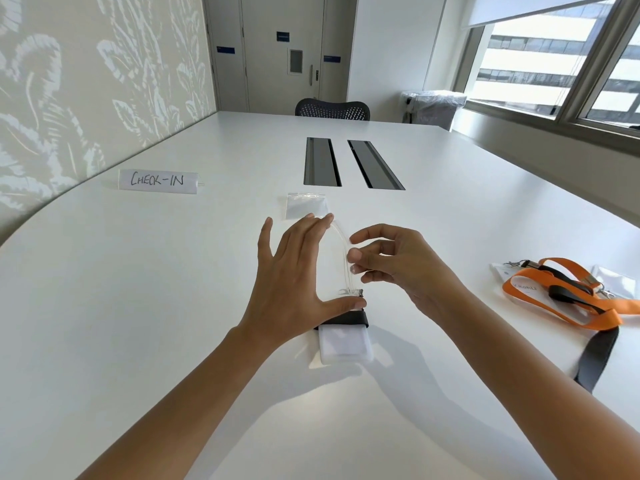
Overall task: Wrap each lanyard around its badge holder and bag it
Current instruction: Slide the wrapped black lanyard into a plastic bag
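The white table [138,306] fills most of the frame, its curved left edge running from the lower left up along the patterned wall, its right edge slanting down from the upper right under the window. The whole left half of the top is bare but for a "CHECK-IN" sign [158,181] at upper left near the wall. Two dark cable slots [353,163] lie side by side at upper centre, and a black chair [332,107] stands at the far end.

In the middle, both hands work on a clear bag [341,258] held up on edge. The left hand [294,271] is spread wide, its fingertips on the bag's top end and its thumb pressing the lower end, just above the bundle. The right hand [391,261] is curled narrow, thumb and fingertips pinching the bag's right edge about halfway up. Whether the bag's mouth is parted I cannot tell.

Just below the left thumb lies a badge holder [345,344], flat on the table, with a black lanyard [349,318] wound across its upper end. It is outside the bag.

A second clear bag [306,206] lies flat just past the left fingertips, short of the slots.

At the right edge of the frame, well apart from the hands, sits a loose heap: an orange lanyard [554,306] and another black strap [597,358] tangled over two more holders [613,282]. The strap trails down toward the table's right edge.
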Motion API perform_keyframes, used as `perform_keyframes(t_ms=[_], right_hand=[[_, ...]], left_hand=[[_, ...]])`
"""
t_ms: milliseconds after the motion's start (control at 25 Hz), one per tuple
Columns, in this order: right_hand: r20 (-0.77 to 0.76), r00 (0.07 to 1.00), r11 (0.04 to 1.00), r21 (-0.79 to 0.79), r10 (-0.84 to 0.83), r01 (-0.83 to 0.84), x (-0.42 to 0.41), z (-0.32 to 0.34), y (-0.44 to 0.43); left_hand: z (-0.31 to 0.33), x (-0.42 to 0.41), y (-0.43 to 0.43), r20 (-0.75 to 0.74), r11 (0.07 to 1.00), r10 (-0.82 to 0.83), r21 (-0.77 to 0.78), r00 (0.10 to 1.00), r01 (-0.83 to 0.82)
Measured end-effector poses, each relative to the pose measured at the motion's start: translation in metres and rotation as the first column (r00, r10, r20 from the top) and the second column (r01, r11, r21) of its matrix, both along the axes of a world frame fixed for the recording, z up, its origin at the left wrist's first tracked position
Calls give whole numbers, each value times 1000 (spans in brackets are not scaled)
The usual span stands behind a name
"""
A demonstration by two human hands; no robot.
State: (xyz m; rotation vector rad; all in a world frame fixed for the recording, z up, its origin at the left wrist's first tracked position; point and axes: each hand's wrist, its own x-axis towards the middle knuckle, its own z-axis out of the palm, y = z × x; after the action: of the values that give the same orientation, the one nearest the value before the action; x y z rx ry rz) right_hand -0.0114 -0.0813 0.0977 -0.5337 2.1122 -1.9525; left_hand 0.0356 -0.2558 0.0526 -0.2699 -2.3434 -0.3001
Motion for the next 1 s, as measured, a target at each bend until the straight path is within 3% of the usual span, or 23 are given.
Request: perform_keyframes(t_ms=[240,680,1000], right_hand=[[46,986,987,-36,161,-160,5,-2,-3],[-25,1000,1000,26,-10,10,9,1,0],[34,993,993,38,109,-110,6,0,4]], left_hand=[[2,6,3,84,999,-29,41,996,26],[0,9,8,89,1000,-3,12,996,2],[0,8,7,58,1000,-10,24,998,9]])
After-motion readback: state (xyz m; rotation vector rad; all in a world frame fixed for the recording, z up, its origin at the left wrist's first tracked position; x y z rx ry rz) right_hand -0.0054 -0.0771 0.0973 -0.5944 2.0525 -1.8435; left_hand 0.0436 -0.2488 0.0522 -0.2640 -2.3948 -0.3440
